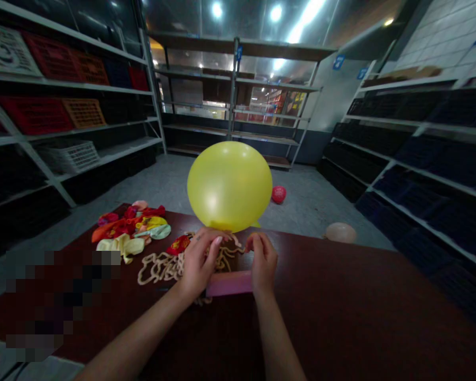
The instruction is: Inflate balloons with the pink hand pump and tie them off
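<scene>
A large inflated yellow balloon [230, 182] rests at the table's far edge, just beyond both hands. My right hand [265, 259] is closed in a pinch on a beige cord [238, 249]. Fingers bent and thumb up, my left hand [201, 259] is closed at the cord's other side, close against the balloon's underside; its exact grip is partly hidden. Loose loops of the same cord [158, 267] spread left of my left hand. Below the hands lies a pink cylinder [230, 283], its ends hidden. A red printed balloon [179, 244], flat, lies behind the loops.
Several uninflated balloons [133, 227] are heaped at the left of the dark table [341, 296]. On the floor beyond are a red balloon [278, 194] and a pale balloon [341, 232]. Shelves with crates [47, 114] line the left; dark crates [440, 164] fill the right shelves.
</scene>
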Demonstrator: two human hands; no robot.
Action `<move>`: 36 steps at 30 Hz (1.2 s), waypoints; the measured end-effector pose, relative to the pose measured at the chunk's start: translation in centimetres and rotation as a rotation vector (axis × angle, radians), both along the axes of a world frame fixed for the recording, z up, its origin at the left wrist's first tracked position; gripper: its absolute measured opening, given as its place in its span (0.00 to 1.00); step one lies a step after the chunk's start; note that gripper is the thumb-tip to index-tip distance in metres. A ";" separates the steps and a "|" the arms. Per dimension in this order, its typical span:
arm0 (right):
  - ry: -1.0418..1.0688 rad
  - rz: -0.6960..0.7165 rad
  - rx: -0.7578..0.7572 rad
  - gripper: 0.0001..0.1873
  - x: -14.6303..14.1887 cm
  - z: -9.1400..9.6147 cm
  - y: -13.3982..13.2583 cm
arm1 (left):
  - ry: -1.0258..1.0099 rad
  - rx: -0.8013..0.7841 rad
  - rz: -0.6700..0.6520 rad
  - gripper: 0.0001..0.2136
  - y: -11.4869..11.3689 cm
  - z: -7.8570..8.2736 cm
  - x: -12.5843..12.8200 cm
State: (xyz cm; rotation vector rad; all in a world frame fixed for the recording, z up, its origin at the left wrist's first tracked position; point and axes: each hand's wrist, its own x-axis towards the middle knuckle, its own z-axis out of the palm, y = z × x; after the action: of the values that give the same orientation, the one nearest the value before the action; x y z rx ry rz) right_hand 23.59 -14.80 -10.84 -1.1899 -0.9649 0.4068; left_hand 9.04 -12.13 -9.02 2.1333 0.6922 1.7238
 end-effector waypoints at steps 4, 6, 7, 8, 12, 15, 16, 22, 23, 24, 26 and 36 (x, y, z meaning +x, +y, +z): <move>0.078 -0.066 -0.021 0.17 1.4 -0.6 0.4 | 0.165 0.181 0.032 0.09 0.2 1.2 1.3; 0.088 -0.081 -0.029 0.17 1.8 -0.8 0.5 | 0.200 0.201 0.094 0.07 1.4 2.2 2.6; 0.095 -0.083 -0.039 0.17 1.9 -0.9 0.5 | 0.193 0.191 0.137 0.07 2.5 2.9 3.6; 0.104 -0.084 -0.046 0.18 2.1 -1.0 0.5 | 0.179 0.171 0.176 0.07 3.9 3.8 4.8; 0.188 -0.075 -0.054 0.19 2.3 -1.6 0.9 | 0.465 -0.006 0.244 0.13 12.2 8.9 11.3; 0.244 -0.061 -0.034 0.19 2.4 -2.3 1.4 | 0.840 -0.225 0.141 0.22 17.7 12.2 15.5; 0.277 -0.069 -0.036 0.19 2.4 -2.6 1.6 | 0.860 -0.236 0.134 0.24 18.7 12.9 16.3; 0.348 0.021 -0.062 0.18 2.5 -4.2 3.0 | 0.924 -0.284 0.153 0.26 18.0 11.5 14.1; 0.312 0.053 -0.075 0.19 2.5 -4.3 3.1 | 0.931 -0.305 0.167 0.27 17.5 10.8 12.8; 0.266 0.079 -0.086 0.19 2.4 -4.2 3.0 | 0.933 -0.326 0.182 0.27 17.1 10.0 11.4; 0.149 0.123 -0.103 0.20 2.2 -4.0 2.7 | 0.919 -0.362 0.212 0.26 16.5 8.4 8.3; -0.573 0.511 -0.386 0.17 2.5 -2.6 -0.8 | 0.718 -0.475 0.308 0.22 9.9 -2.5 -7.6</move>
State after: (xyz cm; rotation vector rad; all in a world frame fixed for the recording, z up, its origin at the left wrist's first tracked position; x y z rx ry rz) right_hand 26.05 -15.56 -13.43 -1.4365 -1.7620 0.6985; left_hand 1.42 -2.28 -11.49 2.3308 1.5035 0.7226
